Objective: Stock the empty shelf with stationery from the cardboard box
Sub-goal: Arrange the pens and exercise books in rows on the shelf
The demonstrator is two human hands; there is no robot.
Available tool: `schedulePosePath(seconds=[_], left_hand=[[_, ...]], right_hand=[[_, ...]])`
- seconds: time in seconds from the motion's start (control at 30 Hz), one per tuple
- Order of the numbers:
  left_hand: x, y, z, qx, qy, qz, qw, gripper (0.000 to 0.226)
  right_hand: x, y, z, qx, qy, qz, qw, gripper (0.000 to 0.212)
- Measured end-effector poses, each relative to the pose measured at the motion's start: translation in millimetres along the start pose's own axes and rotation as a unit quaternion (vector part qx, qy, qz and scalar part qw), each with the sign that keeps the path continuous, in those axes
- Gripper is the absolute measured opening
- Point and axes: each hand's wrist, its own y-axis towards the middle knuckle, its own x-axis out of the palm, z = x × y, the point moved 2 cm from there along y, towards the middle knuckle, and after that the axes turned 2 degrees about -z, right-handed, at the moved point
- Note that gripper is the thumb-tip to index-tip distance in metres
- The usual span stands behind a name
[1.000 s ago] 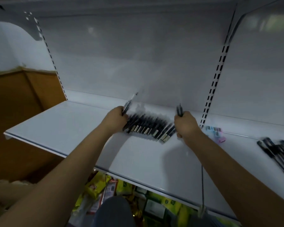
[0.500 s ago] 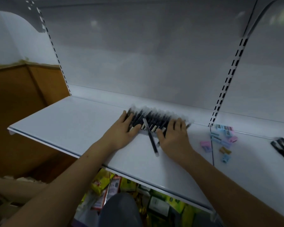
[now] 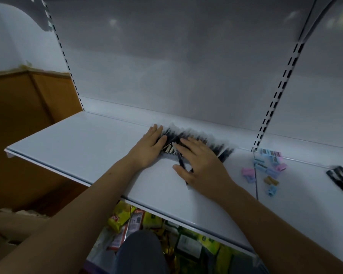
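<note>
Row of black pens (image 3: 196, 144) laid at back of white shelf (image 3: 77, 147). Left hand (image 3: 149, 148) laid flat, fingers straight, on row's left end; right hand (image 3: 201, 165) spread flat over one loose pen (image 3: 181, 162), largely covering it. Pastel sharpeners (image 3: 265, 171) scattered right; more pens (image 3: 342, 177) cut off at edge. Pen row blurred.

Snack packets (image 3: 125, 218) on lower level, wood panel wall (image 3: 28, 123) at left.
</note>
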Motion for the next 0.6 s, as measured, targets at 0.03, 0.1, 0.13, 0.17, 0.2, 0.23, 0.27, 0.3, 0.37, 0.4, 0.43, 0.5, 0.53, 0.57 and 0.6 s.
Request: schedulePosePath(seconds=[0.03, 0.1, 0.13, 0.17, 0.2, 0.23, 0.27, 0.3, 0.37, 0.4, 0.43, 0.5, 0.53, 0.57, 0.6], left_hand=[[-2.2, -2.2, -3.3, 0.004, -0.024, 0.016, 1.0, 0.058], [-7.5, -9.0, -9.8, 0.021, -0.014, 0.029, 0.999, 0.057], [-9.4, -12.5, -13.8, 0.03, 0.018, 0.023, 0.999, 0.058], [-11.3, -15.2, -18.0, 0.035, 0.05, 0.017, 0.998, 0.059], [-13.1, -17.0, -21.4, 0.035, 0.069, 0.013, 0.997, 0.06], [-13.9, -18.5, -23.6, 0.033, 0.075, 0.014, 0.997, 0.061], [-13.7, -19.2, -24.6, 0.029, 0.074, 0.013, 0.997, 0.061], [-12.6, -19.2, -25.2, 0.028, 0.071, 0.013, 0.997, 0.064], [-9.9, -20.4, -24.1, 0.046, 0.086, 0.007, 0.995, 0.073], [-9.0, -21.5, -22.9, 0.061, 0.101, 0.004, 0.993, 0.074], [-8.4, -24.0, -20.7, 0.081, 0.117, 0.005, 0.99, 0.07], [-7.8, -29.0, -16.4, 0.134, 0.139, 0.016, 0.981, 0.06], [-8.4, -31.9, -13.9, 0.157, 0.144, 0.02, 0.977, 0.056], [-8.8, -33.4, -13.2, 0.174, 0.146, 0.021, 0.974, 0.054], [-9.3, -34.2, -12.9, 0.186, 0.149, 0.018, 0.971, 0.052]], right_hand=[[-4.6, 1.5, -2.6, 0.009, -0.011, 0.037, 0.999, 0.046], [-8.7, 3.1, -6.4, 0.031, -0.047, 0.095, 0.994, 0.035], [-6.7, 2.4, -9.1, 0.039, -0.068, 0.097, 0.992, 0.033], [-4.2, 1.7, -11.9, 0.046, -0.082, 0.086, 0.992, 0.03], [0.6, 1.2, -11.9, 0.056, -0.089, 0.069, 0.992, 0.028], [3.6, 2.3, -11.5, 0.073, -0.093, 0.041, 0.992, 0.028], [3.3, 5.2, -12.2, 0.095, -0.098, 0.009, 0.991, 0.03], [0.4, 9.9, -12.6, 0.121, -0.095, -0.023, 0.988, 0.033], [-8.7, 22.2, -9.6, 0.198, -0.053, -0.081, 0.975, 0.042], [-11.7, 28.3, -6.3, 0.256, -0.011, -0.101, 0.961, 0.046], [-13.7, 34.0, -2.4, 0.308, 0.037, -0.106, 0.945, 0.047], [-16.2, 46.0, 5.6, 0.361, 0.103, -0.073, 0.924, 0.05], [-16.5, 51.2, 10.0, 0.361, 0.112, -0.057, 0.924, 0.051], [-17.2, 53.5, 13.9, 0.353, 0.11, -0.052, 0.928, 0.051], [-17.9, 51.4, 17.5, 0.34, 0.094, -0.054, 0.934, 0.049]])
